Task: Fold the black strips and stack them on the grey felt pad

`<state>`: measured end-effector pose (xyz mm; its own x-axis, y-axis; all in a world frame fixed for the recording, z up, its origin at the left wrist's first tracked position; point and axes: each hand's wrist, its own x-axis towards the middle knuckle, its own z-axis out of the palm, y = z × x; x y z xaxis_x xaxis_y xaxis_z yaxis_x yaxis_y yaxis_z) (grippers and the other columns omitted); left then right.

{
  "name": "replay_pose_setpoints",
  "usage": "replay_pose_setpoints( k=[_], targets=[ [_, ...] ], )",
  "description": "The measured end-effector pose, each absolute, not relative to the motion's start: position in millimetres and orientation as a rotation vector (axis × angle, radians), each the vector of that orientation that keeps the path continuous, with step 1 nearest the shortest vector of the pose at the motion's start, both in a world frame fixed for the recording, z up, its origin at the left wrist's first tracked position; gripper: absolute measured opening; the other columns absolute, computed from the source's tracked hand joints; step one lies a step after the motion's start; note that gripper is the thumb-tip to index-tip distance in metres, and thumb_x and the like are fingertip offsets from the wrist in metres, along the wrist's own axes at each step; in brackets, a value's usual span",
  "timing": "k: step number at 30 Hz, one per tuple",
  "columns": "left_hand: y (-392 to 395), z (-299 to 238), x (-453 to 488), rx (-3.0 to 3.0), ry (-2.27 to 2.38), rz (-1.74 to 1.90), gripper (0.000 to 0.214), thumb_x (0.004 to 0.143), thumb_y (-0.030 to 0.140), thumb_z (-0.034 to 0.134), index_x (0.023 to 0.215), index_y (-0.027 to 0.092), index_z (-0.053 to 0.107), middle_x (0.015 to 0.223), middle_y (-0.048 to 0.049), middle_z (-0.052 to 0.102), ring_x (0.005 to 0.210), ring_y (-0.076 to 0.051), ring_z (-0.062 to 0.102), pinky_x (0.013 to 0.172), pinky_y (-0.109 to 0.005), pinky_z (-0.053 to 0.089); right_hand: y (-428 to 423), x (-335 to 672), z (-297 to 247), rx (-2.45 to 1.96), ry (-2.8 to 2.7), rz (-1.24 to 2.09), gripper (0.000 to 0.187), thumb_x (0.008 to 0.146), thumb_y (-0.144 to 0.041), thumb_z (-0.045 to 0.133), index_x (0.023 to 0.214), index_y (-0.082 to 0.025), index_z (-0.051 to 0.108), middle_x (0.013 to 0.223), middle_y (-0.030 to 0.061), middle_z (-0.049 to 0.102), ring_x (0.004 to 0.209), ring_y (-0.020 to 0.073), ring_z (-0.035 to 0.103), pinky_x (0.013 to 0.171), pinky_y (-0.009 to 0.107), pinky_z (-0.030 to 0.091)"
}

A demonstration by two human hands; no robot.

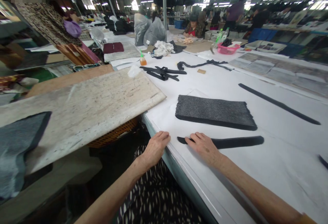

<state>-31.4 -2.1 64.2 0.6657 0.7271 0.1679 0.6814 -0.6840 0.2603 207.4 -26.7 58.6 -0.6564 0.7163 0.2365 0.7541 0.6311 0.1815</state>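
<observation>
A narrow black fabric strip (238,142) lies along the near side of the white-covered table. My right hand (203,146) is over its left part, fingers bent and closed on the strip; the palm side is hidden. To the left, my left hand (156,146) rests at the table's edge with its fingers curled together. Whatever those fingers may hold is hidden. Just beyond both hands sits a stack of dark grey fabric pieces (212,111) with a black front edge. Another long black strip (279,103) lies farther right.
A worn pale board (102,94) adjoins the table on the left, with grey fabric (23,149) on it. Black strips (164,72) lie in a tangle farther back, near a small orange-filled bottle (142,60). A pink basket (228,49) and grey plastic bags (155,32) stand beyond.
</observation>
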Motion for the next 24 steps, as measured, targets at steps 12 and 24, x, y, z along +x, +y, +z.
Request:
replay_pose_setpoints(
  k=[12,24],
  targets=[
    [-25,58,-32,1.440,1.589,0.853,0.046,0.081,0.053,0.039,0.064,0.014,0.058,0.057,0.0000,0.051,0.056,-0.015,0.047,0.054,-0.025,0.038,-27,160,61,-1.101,-2.722,-0.387,0.023,0.084,-0.011,0.053,0.107,-0.015,0.055,0.086,0.0052,0.053,0.077,0.0190,0.045,0.066,0.032,0.035],
    [-15,33,-38,1.079,1.405,0.915,0.036,0.064,0.048,0.060,0.054,0.014,0.058,0.045,0.0021,0.046,0.047,-0.011,0.040,0.048,-0.023,0.030,-17,155,56,-0.901,-2.768,-0.404,0.016,0.087,-0.009,0.047,0.100,-0.013,0.055,0.085,0.0053,0.053,0.076,0.0182,0.045,0.067,0.032,0.038]
  ],
)
